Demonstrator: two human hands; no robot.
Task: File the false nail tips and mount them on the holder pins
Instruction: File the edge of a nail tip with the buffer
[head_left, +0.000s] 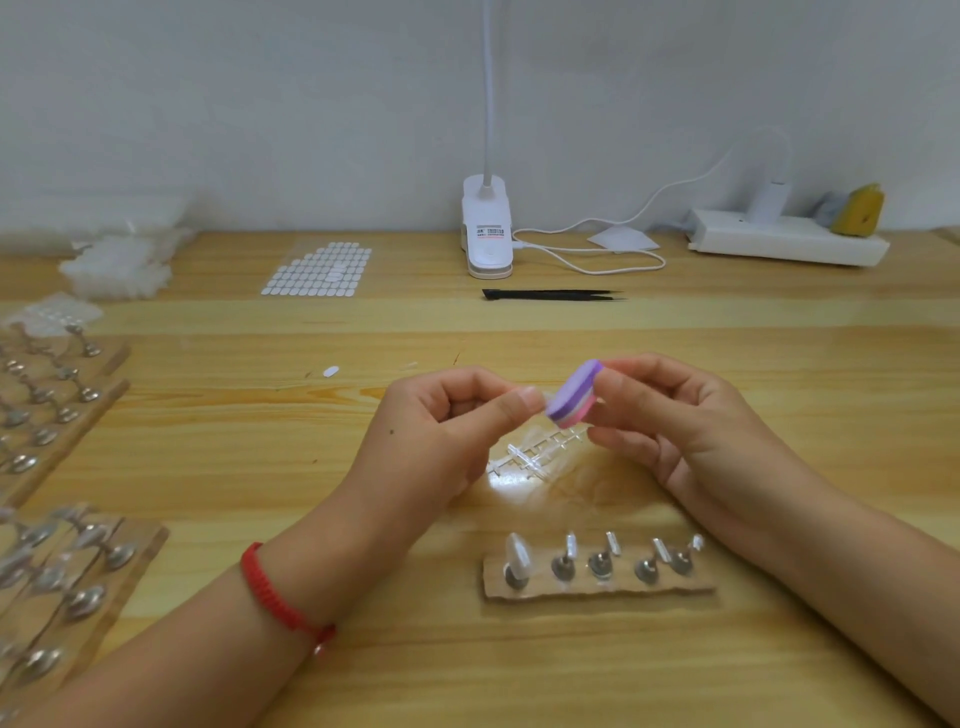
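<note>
Wooden surface (208, 467). Left hand (452, 421) and right hand (670, 421) are raised mid-surface. Holder strip (597, 584) lies nearer the person, with a mounted tip (516, 552) on its leftmost pin. Right fingers clamp the purple-pink file block (574, 395). Left fingers pinch a clear nail tip (546, 399), barely visible, at the block's edge.

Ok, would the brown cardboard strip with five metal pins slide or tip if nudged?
The thin brown cardboard strip lies flat on the smooth wooden table, so it would probably slide rather than tip. It looks light and bendy; its leaning metal pins might wobble.
</note>
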